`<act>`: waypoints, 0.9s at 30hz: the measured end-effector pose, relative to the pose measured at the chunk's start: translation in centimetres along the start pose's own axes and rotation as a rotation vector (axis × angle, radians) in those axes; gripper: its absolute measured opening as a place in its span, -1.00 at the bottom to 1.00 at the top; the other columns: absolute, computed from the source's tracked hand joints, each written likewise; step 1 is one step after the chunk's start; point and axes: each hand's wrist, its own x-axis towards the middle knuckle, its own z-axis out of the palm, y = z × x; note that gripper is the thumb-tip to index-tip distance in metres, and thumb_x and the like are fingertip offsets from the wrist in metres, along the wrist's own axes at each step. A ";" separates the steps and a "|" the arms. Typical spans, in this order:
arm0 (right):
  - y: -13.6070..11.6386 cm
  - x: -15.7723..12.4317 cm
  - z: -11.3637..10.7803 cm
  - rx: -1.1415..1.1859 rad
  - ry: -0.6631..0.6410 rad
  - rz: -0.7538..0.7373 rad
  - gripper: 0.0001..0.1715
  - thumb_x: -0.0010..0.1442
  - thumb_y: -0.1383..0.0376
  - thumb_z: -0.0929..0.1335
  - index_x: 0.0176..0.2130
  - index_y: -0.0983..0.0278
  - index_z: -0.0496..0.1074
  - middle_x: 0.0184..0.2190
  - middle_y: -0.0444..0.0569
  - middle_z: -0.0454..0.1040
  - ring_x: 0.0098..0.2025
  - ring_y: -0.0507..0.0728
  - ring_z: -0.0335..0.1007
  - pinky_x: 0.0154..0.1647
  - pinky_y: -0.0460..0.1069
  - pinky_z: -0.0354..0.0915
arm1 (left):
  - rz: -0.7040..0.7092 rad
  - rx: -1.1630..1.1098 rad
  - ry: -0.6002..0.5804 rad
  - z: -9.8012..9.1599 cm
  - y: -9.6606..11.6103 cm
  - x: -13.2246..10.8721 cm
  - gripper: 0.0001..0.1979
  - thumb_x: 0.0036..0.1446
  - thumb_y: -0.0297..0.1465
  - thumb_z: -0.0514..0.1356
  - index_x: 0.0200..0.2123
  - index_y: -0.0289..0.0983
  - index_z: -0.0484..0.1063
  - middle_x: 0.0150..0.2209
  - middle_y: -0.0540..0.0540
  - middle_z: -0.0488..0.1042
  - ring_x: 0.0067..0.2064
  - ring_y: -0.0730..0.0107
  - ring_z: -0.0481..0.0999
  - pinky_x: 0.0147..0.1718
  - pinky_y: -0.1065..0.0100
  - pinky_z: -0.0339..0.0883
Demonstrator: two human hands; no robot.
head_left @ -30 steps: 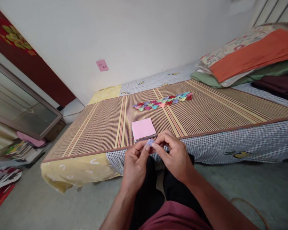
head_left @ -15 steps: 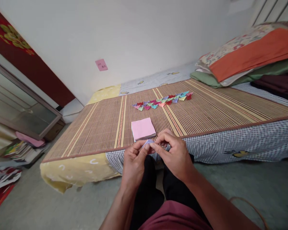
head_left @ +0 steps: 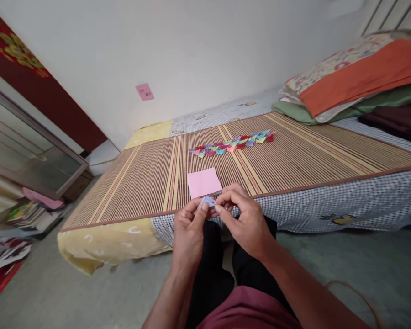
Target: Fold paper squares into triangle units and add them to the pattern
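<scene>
A small folded piece of lavender paper [head_left: 207,201] is pinched in my left hand [head_left: 189,228], thumb on top. My right hand [head_left: 243,217] is closed at the paper's right corner, thumb and forefinger pressed together on it. Just beyond my hands lies a stack of square paper [head_left: 204,182] with a pink sheet on top. Farther back, several folded paper pieces [head_left: 231,145] in many colours stand in rows on the striped mat [head_left: 150,183].
The mat covers a bed with a checked sheet [head_left: 301,210] over its front edge. Pillows [head_left: 359,77] and folded bedding are piled at the right. A pink note [head_left: 144,92] is on the wall. Books [head_left: 25,213] and papers sit low at the left.
The lavender paper has shifted slightly left with my left hand, and more of it shows. My right thumb and forefinger have moved toward its right corner.
</scene>
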 end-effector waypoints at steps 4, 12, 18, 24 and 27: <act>0.1 -0.1 0.0 0.095 0.042 0.153 -0.97 0.26 0.36 0.37 -0.24 0.24 0.43 -0.35 -0.09 0.45 -0.37 0.07 0.38 -0.33 -0.02 0.36 | 0.100 0.072 0.055 0.0 -0.1 -0.1 -0.82 0.23 -0.28 0.33 -0.21 -0.25 0.66 -0.22 -0.12 0.68 -0.16 0.24 0.64 -0.09 0.29 0.48; -0.8 -0.2 0.4 0.171 -0.082 0.268 -0.87 0.26 0.27 0.39 -0.31 0.28 0.48 -0.51 -0.15 0.42 -0.50 0.02 0.29 -0.51 -0.08 0.24 | 0.188 0.205 0.055 0.2 0.0 -0.6 -0.87 0.22 -0.31 0.33 -0.21 -0.19 0.68 -0.19 -0.10 0.61 -0.08 0.22 0.55 0.06 0.26 0.36; -0.9 -0.3 0.8 0.275 -0.075 0.335 -0.84 0.26 0.25 0.39 -0.33 0.29 0.46 -0.49 -0.15 0.41 -0.48 0.01 0.29 -0.47 -0.08 0.24 | 0.312 0.333 0.059 0.3 -0.1 -0.8 -0.86 0.29 -0.36 0.26 -0.20 -0.18 0.65 -0.21 -0.08 0.55 -0.10 0.26 0.51 -0.02 0.31 0.34; -0.8 -0.1 1.0 0.379 -0.070 0.371 -0.83 0.24 0.23 0.40 -0.33 0.29 0.45 -0.43 -0.12 0.44 -0.42 0.03 0.33 -0.40 -0.07 0.28 | 0.406 0.432 0.057 0.5 0.0 -0.7 -0.85 0.33 -0.42 0.21 -0.19 -0.18 0.62 -0.22 -0.05 0.52 -0.13 0.31 0.50 -0.08 0.31 0.33; -0.8 -0.2 1.1 0.359 -0.056 0.369 -0.83 0.25 0.23 0.40 -0.34 0.28 0.44 -0.43 -0.11 0.45 -0.42 0.04 0.33 -0.39 -0.05 0.27 | 0.413 0.435 0.067 0.6 0.0 -0.8 -0.84 0.34 -0.42 0.20 -0.19 -0.17 0.61 -0.24 -0.05 0.51 -0.14 0.31 0.49 -0.09 0.31 0.33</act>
